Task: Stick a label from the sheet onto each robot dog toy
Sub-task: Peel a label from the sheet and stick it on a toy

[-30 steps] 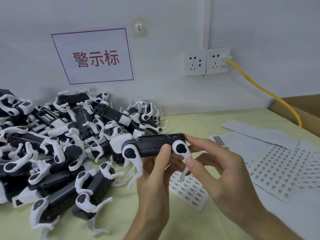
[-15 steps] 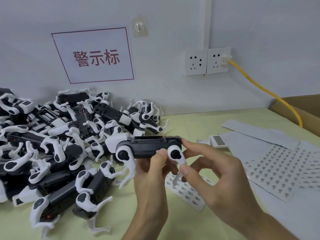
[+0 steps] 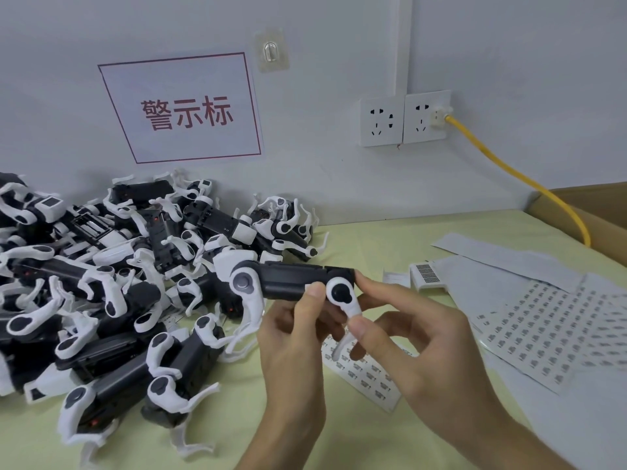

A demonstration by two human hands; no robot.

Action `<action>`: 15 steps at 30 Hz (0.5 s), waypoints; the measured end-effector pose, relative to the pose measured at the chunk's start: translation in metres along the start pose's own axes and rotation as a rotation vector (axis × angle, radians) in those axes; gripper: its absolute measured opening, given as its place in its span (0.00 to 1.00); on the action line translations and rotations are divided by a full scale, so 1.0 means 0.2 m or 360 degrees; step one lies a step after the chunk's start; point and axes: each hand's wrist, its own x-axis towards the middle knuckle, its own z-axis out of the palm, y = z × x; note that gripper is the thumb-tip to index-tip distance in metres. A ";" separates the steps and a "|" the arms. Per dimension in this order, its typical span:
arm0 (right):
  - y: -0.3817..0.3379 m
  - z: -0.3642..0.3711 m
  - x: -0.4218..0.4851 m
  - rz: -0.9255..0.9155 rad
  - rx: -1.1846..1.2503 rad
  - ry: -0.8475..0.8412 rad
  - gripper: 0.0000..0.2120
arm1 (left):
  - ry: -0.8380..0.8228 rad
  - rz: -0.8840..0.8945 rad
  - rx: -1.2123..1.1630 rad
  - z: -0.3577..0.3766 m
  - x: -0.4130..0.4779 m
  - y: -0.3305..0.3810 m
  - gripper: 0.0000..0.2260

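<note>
Head view, single frame. Robot dog toy (image 3: pixel 291 281) held in the air above the middle of the table (image 3: pixel 390 232), body level, dark grey, with white legs hanging down; head end points left toward the pile.

Left hand (image 3: pixel 291 351): fingers curled up around the underside of the toy's body, thumb (image 3: pixel 314 300) pressed flat on the near side just left of the rear hip joint.

Right hand (image 3: pixel 424 340): index fingertip touching the rear end of the toy's body, thumb (image 3: pixel 361 329) pinching the white rear leg just under the round black joint; remaining fingers loosely curled below, holding nothing that I can see.

Pile of robot dog toys (image 3: pixel 112 286) fills the left side of the table, back against the wall, black bodies and white legs tangled; nearest ones reach the front left edge.

Small label sheet (image 3: pixel 366 378) lies flat on the table directly under the hands, partly hidden by them. Large label sheet (image 3: pixel 549 334) lies toward the right edge, rows of small dark labels, upper part of the backing bare. Small white block with a printed code (image 3: pixel 425 276) sits between the held toy and the large sheet.

Cardboard box (image 3: pixel 583 208) at the back right corner. Yellow cable (image 3: pixel 509 171) runs from the wall socket (image 3: pixel 425 117) down to the box. Sign with red characters (image 3: pixel 185 108) on the wall above the pile; clear adhesive hook (image 3: pixel 271 50) above it to the right
</note>
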 end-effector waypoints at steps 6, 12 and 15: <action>0.00 -0.01 0.02 0.0141 0.0263 -0.0001 0.19 | -0.0124 -0.0059 -0.0019 0.00 -0.01 0.01 0.26; 0.00 -0.02 0.05 0.0332 0.0508 0.0011 0.22 | -0.0173 -0.0037 0.0065 -0.01 0.01 0.00 0.21; 0.00 -0.02 0.05 0.0362 0.0577 0.0021 0.22 | -0.0195 -0.0033 0.0110 -0.01 0.01 -0.01 0.17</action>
